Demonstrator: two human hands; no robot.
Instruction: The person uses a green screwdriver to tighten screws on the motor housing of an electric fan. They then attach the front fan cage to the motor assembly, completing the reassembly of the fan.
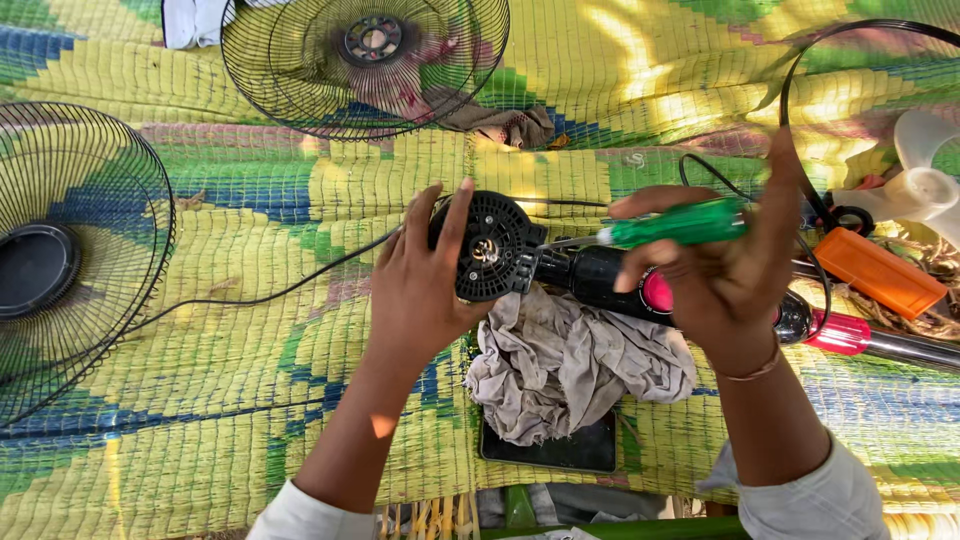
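Observation:
My left hand (418, 283) grips the round black fan motor housing (490, 246) from its left side, fingers wrapped over the top. My right hand (725, 270) holds a green-handled screwdriver (680, 224), its metal tip pointing left at the motor's edge. The motor joins a black neck with a pink knob (657, 292) and a red-and-chrome stand pole (880, 340) running right. Under the motor lies a crumpled grey rag (570, 365) on a dark flat slab (555, 450).
Two black wire fan guards lie on the woven yellow-green mat (250, 400): one at the left edge (75, 260), one at the top (365, 60). A white fan blade (925, 175), an orange tool handle (880, 272) and a black cord (270, 293) lie around.

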